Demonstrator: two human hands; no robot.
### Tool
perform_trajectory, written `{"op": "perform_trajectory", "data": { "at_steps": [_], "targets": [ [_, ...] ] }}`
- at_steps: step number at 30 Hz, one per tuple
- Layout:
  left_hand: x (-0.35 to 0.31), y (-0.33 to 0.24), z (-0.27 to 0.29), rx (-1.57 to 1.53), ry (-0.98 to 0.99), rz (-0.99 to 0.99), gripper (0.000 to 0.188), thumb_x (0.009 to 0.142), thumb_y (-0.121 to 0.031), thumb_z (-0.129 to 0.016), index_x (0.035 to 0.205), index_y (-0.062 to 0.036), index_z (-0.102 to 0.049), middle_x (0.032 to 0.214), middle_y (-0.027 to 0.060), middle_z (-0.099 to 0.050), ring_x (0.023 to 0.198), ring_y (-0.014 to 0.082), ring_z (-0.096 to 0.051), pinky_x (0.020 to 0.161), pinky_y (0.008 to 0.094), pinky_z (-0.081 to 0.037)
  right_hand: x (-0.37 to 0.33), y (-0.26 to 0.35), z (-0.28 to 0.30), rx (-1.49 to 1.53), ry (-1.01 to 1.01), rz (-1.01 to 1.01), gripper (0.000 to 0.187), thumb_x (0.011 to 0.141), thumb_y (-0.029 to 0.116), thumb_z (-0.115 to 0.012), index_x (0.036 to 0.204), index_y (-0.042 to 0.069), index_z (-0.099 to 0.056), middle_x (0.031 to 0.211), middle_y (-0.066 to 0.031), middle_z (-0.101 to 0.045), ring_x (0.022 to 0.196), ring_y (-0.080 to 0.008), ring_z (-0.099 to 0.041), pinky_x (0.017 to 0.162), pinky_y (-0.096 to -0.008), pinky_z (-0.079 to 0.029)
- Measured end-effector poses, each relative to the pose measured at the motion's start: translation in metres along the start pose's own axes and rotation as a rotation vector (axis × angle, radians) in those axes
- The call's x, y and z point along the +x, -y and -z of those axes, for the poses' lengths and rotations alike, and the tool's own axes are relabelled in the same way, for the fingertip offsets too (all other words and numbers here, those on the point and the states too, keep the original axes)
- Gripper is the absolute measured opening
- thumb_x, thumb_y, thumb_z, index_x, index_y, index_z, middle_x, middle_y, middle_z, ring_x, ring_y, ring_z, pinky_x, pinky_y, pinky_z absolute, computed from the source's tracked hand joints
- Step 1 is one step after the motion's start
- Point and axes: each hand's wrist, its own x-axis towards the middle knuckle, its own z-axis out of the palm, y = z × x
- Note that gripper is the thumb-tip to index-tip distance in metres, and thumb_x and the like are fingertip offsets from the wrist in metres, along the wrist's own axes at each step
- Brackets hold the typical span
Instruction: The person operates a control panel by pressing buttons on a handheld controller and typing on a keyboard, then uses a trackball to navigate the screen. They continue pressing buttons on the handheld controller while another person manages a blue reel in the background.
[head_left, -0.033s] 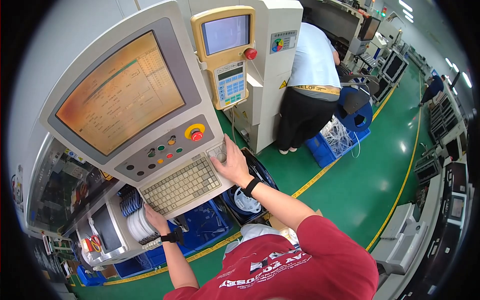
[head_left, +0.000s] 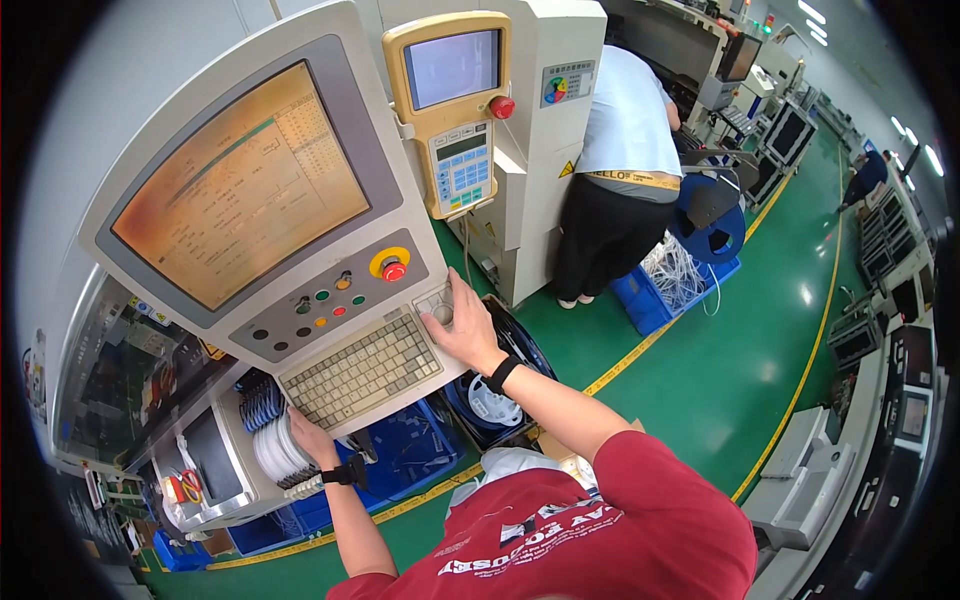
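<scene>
The loosely open right hand (head_left: 466, 328) rests on the trackball (head_left: 438, 312) at the right edge of the console (head_left: 362, 288), the half-curled left hand (head_left: 316, 440), hold unclear, touching its front-left corner.

The right hand (head_left: 463, 324) is resting palm down, thumb (head_left: 436, 331) spread. The left hand (head_left: 315, 441) is lying lower in view. Both forearms (head_left: 562, 408) are slanting leftward.

Open room lies over the keyboard (head_left: 360, 370), between the left hand (head_left: 314, 440) and right hand (head_left: 463, 325). The red stop button (head_left: 395, 271) juts out above.
</scene>
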Motion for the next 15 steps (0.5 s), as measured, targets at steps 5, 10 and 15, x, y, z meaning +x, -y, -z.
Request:
{"op": "perform_trajectory", "data": {
  "at_steps": [5, 10, 15],
  "targets": [
    [-0.004, -0.01, -0.002, -0.008, 0.001, -0.001, 0.057, 0.105, -0.04, -0.032, 0.118, 0.011, -0.056, 0.112, 0.017, -0.064, 0.098, 0.023, -0.059, 0.09, 0.0314, -0.044, 0.0, 0.0, 0.0, 0.041, 0.003, -0.02, 0.081, 0.085, 0.037, -0.065, 0.142, -0.008, -0.03, 0.137, -0.0283, -0.044, 0.126, -0.0398, -0.046, 0.105, -0.042, -0.038],
    [-0.005, -0.017, -0.008, -0.049, 0.018, -0.004, 0.057, 0.106, -0.04, -0.032, 0.118, 0.0103, -0.056, 0.112, 0.0166, -0.064, 0.098, 0.0225, -0.059, 0.089, 0.0315, -0.044, 0.019, -0.026, 0.007, 0.1, -0.157, 0.028, 0.068, 0.089, 0.03, -0.064, 0.138, -0.008, -0.035, 0.138, -0.0253, -0.044, 0.128, -0.0367, -0.045, 0.108, -0.0412, -0.036],
    [-0.007, -0.009, -0.001, -0.032, -0.033, -0.003, 0.057, 0.105, -0.04, -0.032, 0.117, 0.0101, -0.056, 0.11, 0.0155, -0.064, 0.097, 0.0222, -0.059, 0.088, 0.0311, -0.044, 0.105, -0.015, 0.067, 0.147, -0.446, 0.024, 0.053, 0.092, 0.026, -0.062, 0.134, -0.001, -0.042, 0.127, -0.0218, -0.052, 0.12, -0.0321, -0.051, 0.099, -0.0402, -0.042]
  ]
}}
